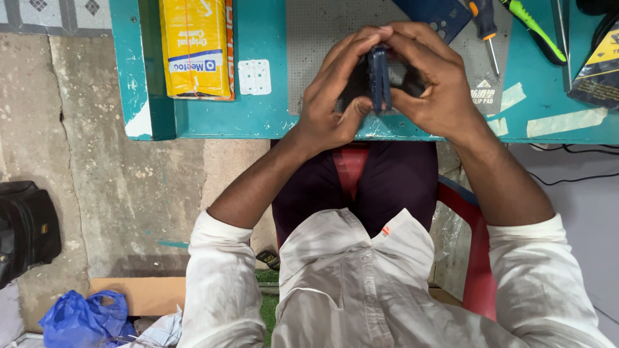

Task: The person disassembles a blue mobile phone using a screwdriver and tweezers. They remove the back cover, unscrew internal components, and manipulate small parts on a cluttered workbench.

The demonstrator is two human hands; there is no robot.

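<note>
Both my hands grip a dark blue phone (379,78) held on edge above the front of a teal workbench (258,116). My left hand (335,96) wraps its left side, fingers curled over the top. My right hand (429,80) clasps the right side, and the fingertips of both hands meet above the phone. Only the phone's thin edge shows between the palms. A grey perforated mat (309,38) lies on the bench under the hands.
A yellow packet (196,48) and a small white card (255,77) lie at bench left. Screwdrivers, one orange-handled (485,26) and one green-handled (535,29), lie at the right. A black bag (26,229) and blue plastic bag (84,319) are on the floor. I sit on a red chair (474,258).
</note>
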